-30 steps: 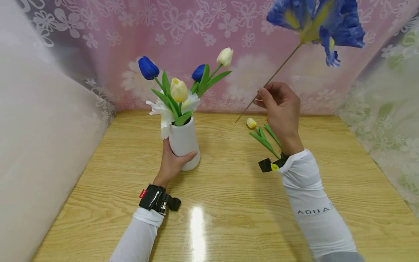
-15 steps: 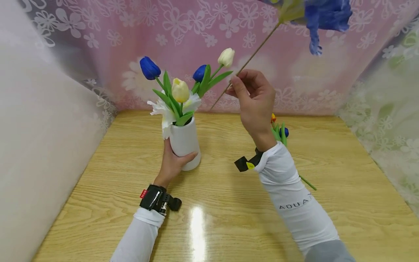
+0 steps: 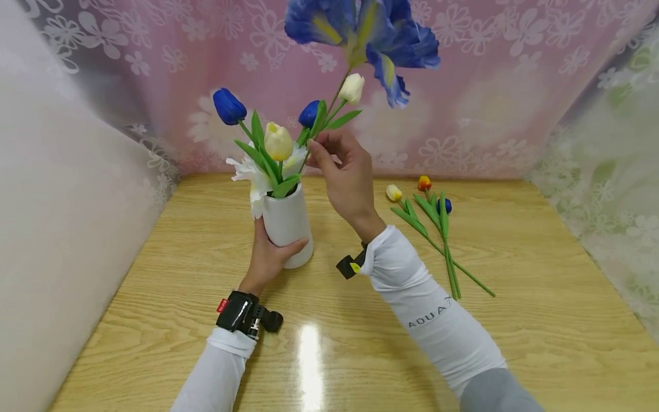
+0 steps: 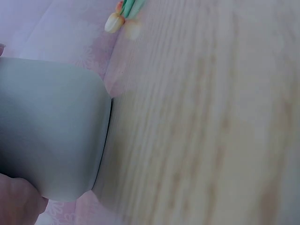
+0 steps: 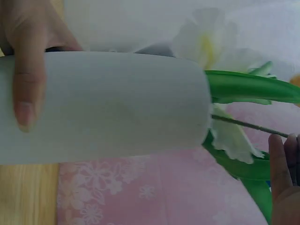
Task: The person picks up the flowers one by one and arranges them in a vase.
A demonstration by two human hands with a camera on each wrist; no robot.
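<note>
My left hand (image 3: 269,255) grips the white vase (image 3: 289,228) low on its side, thumb across the front. In the vase stand blue tulips (image 3: 229,107), a pale yellow tulip (image 3: 278,142), a white tulip (image 3: 352,88) and a white ruffled flower (image 3: 253,174). Above the rim, my right hand (image 3: 350,177) pinches the thin stem of a large blue iris (image 3: 396,43). From the right wrist view, this stem (image 5: 248,124) runs into the vase mouth; its lower end is hidden inside. The left wrist view shows the vase's base (image 4: 56,126) at the tabletop.
Right of the vase, a yellow-white tulip (image 3: 393,193), an orange-red tulip (image 3: 424,183) and a blue tulip (image 3: 444,206) lie on the wooden table (image 3: 391,355), stems crossing. A pink flowered curtain (image 3: 489,114) hangs behind; pale cloth (image 3: 67,200) stands at the left.
My right hand has moved left with the blue iris and come down to the vase, bringing the stem's end into its mouth. The left hand keeps its grip on the vase.
</note>
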